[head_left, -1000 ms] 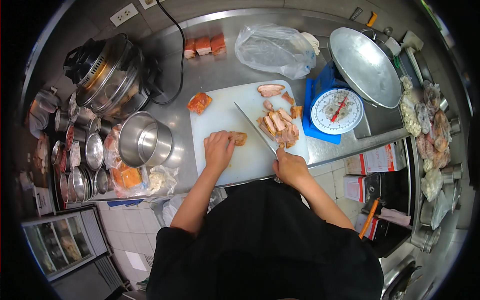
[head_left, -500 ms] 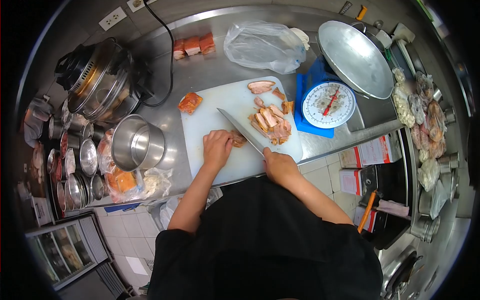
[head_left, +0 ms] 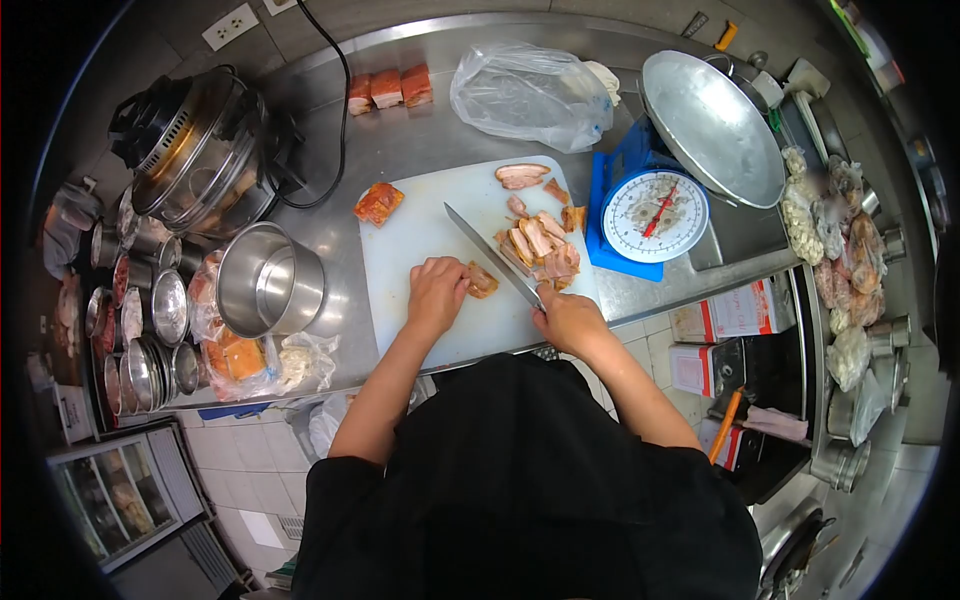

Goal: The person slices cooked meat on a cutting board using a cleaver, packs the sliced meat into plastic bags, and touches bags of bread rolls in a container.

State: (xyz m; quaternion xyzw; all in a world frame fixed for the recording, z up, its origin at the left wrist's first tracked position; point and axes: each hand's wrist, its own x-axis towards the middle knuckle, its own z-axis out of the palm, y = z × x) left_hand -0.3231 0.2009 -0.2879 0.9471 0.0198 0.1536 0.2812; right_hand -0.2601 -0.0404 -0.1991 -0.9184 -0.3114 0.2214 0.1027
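On the white cutting board (head_left: 410, 240), my left hand (head_left: 437, 292) has its fingers curled and pressed at the left end of a small piece of cooked pork (head_left: 482, 281). My right hand (head_left: 570, 320) grips the handle of a long kitchen knife (head_left: 488, 245). Its blade slants up and left across the board, just right of that piece and apart from it. Beyond the blade lies a pile of sliced pork (head_left: 541, 246), with a wider slice (head_left: 522, 176) above it. A browned pork chunk (head_left: 379, 204) rests at the board's upper left corner.
A blue dial scale (head_left: 655, 215) stands right of the board, with a big metal pan (head_left: 712, 125) behind it. Left are a steel pot (head_left: 270, 282) and a glass-bowl cooker (head_left: 205, 165) with a black cord. Behind lie several pork blocks (head_left: 387, 89) and a plastic bag (head_left: 530, 95).
The knife and my right hand have shifted right, away from the small pork piece, which now shows more fully. My left hand stays at the piece.
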